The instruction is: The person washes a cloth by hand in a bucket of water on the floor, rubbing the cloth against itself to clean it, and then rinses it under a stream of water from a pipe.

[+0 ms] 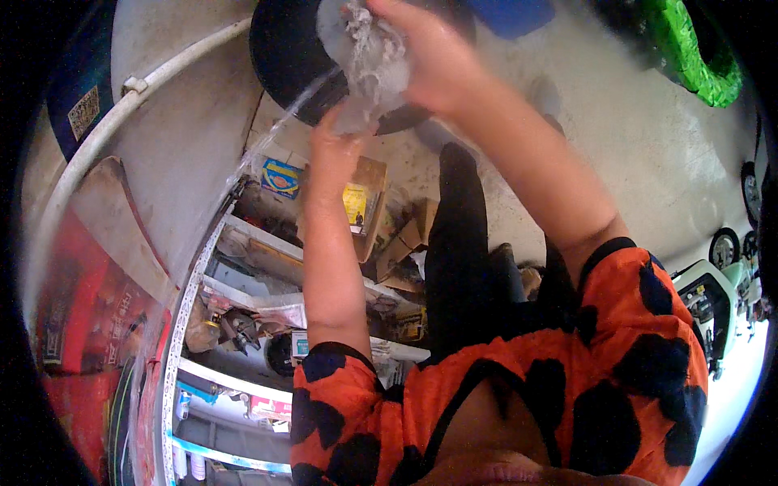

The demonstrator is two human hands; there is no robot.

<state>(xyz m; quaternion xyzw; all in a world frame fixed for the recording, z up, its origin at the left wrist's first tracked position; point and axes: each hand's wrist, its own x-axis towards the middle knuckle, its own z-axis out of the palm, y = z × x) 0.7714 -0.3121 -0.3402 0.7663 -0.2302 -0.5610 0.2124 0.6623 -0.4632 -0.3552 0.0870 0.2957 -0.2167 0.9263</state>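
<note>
Over a round black basin [284, 57] at the top, both my hands are on a bunched, wet, greyish-white cloth [374, 61]. My right hand [433, 61] is wrapped round its right side. From below, my left hand [336, 142] grips its lower end, with the fingertips partly hidden by the cloth. A thin, clear streak like running water [279, 125] slants up from the lower left toward the cloth. Motion blurs the cloth's edges, so its full shape is unclear.
A pale pipe [138, 93] curves along the wall at left. Below my left arm stands a white metal shelf rack [190, 308] with boxes and tools. Bright green wrapping [701, 61] is at upper right, a blue object [515, 12] at the top, and a parked scooter [713, 296] at right.
</note>
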